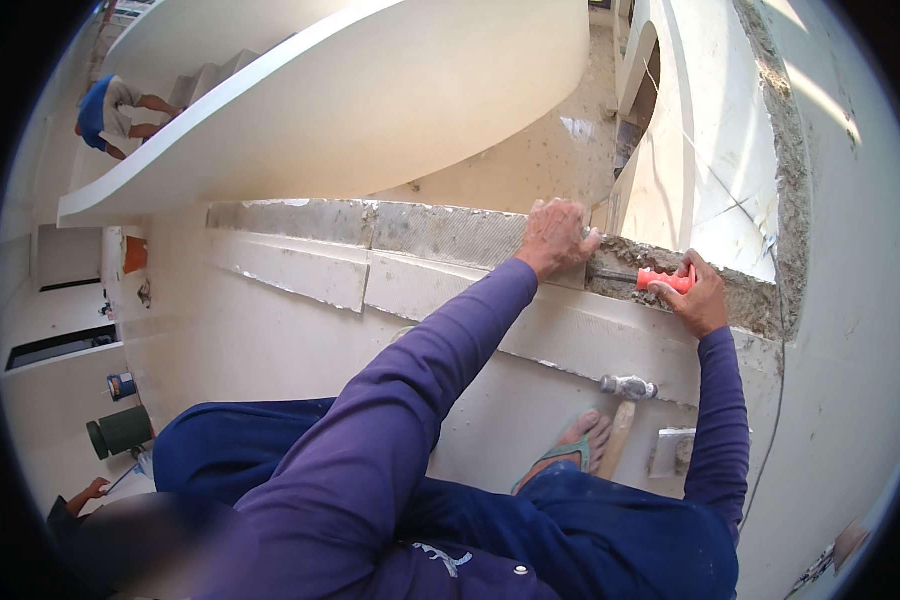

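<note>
My right hand (pixel 698 292) is closed round the handle of a red-handled tool (pixel 667 281) with a slim metal shaft, which looks like a chisel or screwdriver. Its shaft points left along rough broken mortar (pixel 730 285) on top of a low wall, with its tip beside the end of a grey ridged tile (pixel 460 236). My left hand (pixel 558 238) is curled over that end of the tile, fingers toward the far edge and thumb pointing right. A hammer (pixel 627 386) with a wooden handle leans head up beside my sandalled foot, below the wall top.
A curved cream stair wall (pixel 400 110) rises beyond the ledge. A person (pixel 110 110) bends on the stairs at far left. A dark green cylinder (pixel 122 432) and a blue can (pixel 121 386) stand at left, near another person's hand (pixel 94 490). A flat plate (pixel 670 452) lies by my right forearm.
</note>
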`<move>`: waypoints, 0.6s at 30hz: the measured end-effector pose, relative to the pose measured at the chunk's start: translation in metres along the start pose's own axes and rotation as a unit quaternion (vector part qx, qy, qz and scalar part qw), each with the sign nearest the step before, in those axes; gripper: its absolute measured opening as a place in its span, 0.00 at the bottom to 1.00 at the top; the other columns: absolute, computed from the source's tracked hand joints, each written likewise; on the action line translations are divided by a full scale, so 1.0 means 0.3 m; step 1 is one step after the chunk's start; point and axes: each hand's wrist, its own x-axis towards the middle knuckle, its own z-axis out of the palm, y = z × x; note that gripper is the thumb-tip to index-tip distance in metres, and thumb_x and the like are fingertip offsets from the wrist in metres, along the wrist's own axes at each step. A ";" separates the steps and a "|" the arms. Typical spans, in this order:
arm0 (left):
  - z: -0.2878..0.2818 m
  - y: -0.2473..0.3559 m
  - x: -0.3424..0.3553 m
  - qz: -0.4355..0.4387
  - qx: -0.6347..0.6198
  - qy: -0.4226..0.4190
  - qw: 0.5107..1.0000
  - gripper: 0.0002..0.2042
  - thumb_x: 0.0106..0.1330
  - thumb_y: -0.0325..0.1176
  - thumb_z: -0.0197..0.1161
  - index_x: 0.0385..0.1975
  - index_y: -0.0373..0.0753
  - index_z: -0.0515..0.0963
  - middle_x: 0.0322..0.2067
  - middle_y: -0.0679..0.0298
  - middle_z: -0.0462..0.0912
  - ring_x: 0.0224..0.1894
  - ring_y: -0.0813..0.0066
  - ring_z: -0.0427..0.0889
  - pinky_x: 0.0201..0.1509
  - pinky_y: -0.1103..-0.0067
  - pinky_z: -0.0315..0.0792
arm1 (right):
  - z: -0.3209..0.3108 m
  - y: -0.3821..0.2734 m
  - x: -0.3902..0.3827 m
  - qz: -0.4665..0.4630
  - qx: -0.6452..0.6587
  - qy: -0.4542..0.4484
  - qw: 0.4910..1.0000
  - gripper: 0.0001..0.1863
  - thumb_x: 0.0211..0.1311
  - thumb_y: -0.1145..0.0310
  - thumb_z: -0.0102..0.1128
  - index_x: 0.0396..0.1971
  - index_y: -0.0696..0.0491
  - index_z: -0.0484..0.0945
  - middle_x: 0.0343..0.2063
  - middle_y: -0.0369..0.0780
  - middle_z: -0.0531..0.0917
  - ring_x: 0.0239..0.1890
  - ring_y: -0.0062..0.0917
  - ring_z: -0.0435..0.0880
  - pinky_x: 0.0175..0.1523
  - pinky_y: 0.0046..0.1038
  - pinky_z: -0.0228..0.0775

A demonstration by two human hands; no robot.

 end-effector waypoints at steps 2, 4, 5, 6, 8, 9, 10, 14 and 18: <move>0.001 0.001 -0.006 0.014 -0.015 0.022 1.000 0.19 0.63 0.48 0.66 0.25 0.34 0.81 0.32 0.49 0.85 0.40 0.52 0.85 0.50 0.60 0.72 | 0.009 -0.026 -0.020 -0.002 0.003 0.016 1.000 0.32 0.47 0.50 0.87 0.27 0.55 0.69 0.20 0.39 0.72 0.24 0.29 0.72 0.33 0.34 0.69; -0.002 0.004 -0.003 0.009 -0.007 0.018 1.000 0.18 0.62 0.47 0.66 0.25 0.34 0.82 0.31 0.49 0.85 0.39 0.52 0.85 0.49 0.60 0.72 | 0.000 -0.060 -0.031 0.002 -0.003 0.024 1.000 0.32 0.46 0.52 0.87 0.27 0.55 0.69 0.20 0.40 0.72 0.24 0.29 0.72 0.33 0.35 0.70; -0.004 0.007 -0.005 0.007 -0.003 0.015 1.000 0.18 0.62 0.46 0.66 0.25 0.34 0.82 0.30 0.49 0.85 0.39 0.52 0.85 0.49 0.60 0.72 | -0.011 -0.083 -0.035 0.005 -0.007 0.028 1.000 0.31 0.46 0.52 0.87 0.27 0.55 0.70 0.19 0.40 0.72 0.24 0.29 0.73 0.33 0.35 0.70; -0.002 0.006 -0.006 0.007 -0.001 0.019 1.000 0.18 0.62 0.46 0.66 0.25 0.34 0.82 0.30 0.49 0.85 0.39 0.52 0.85 0.48 0.60 0.72 | -0.024 -0.115 -0.036 0.006 -0.015 0.028 0.999 0.31 0.46 0.52 0.87 0.27 0.56 0.70 0.19 0.40 0.72 0.24 0.29 0.73 0.33 0.35 0.70; 0.001 -0.001 -0.007 0.006 0.004 0.026 1.000 0.18 0.62 0.46 0.66 0.25 0.34 0.82 0.29 0.48 0.85 0.38 0.51 0.85 0.48 0.61 0.73 | -0.044 -0.178 -0.034 0.006 -0.030 0.028 0.999 0.31 0.46 0.53 0.87 0.27 0.56 0.70 0.19 0.40 0.72 0.23 0.29 0.73 0.33 0.35 0.70; 0.002 -0.005 -0.009 0.008 0.005 0.029 1.000 0.18 0.62 0.46 0.66 0.25 0.34 0.82 0.29 0.48 0.85 0.38 0.51 0.85 0.48 0.61 0.74 | -0.046 -0.192 -0.031 0.002 -0.026 0.028 0.999 0.31 0.47 0.52 0.87 0.27 0.56 0.70 0.19 0.40 0.72 0.23 0.29 0.73 0.33 0.35 0.70; 0.002 -0.011 -0.014 0.010 0.005 0.033 0.999 0.18 0.62 0.46 0.66 0.25 0.34 0.81 0.29 0.48 0.85 0.38 0.51 0.86 0.48 0.60 0.74 | -0.043 -0.203 -0.025 -0.002 -0.021 0.028 0.999 0.31 0.47 0.52 0.87 0.27 0.55 0.70 0.19 0.40 0.72 0.23 0.29 0.72 0.33 0.35 0.70; -0.010 0.013 0.004 -0.002 -0.013 0.007 1.000 0.19 0.62 0.46 0.66 0.26 0.33 0.81 0.30 0.47 0.85 0.39 0.49 0.87 0.49 0.59 0.78 | -0.032 -0.085 0.009 0.012 0.001 0.006 1.000 0.32 0.49 0.49 0.86 0.27 0.54 0.70 0.19 0.39 0.72 0.23 0.27 0.72 0.32 0.34 0.70; -0.008 0.010 -0.003 -0.016 -0.024 -0.005 1.000 0.19 0.63 0.46 0.65 0.28 0.32 0.82 0.31 0.46 0.86 0.39 0.47 0.87 0.47 0.59 0.80 | 0.006 -0.003 0.014 0.034 0.025 -0.013 0.999 0.33 0.49 0.45 0.85 0.26 0.53 0.70 0.19 0.36 0.74 0.24 0.25 0.73 0.32 0.32 0.70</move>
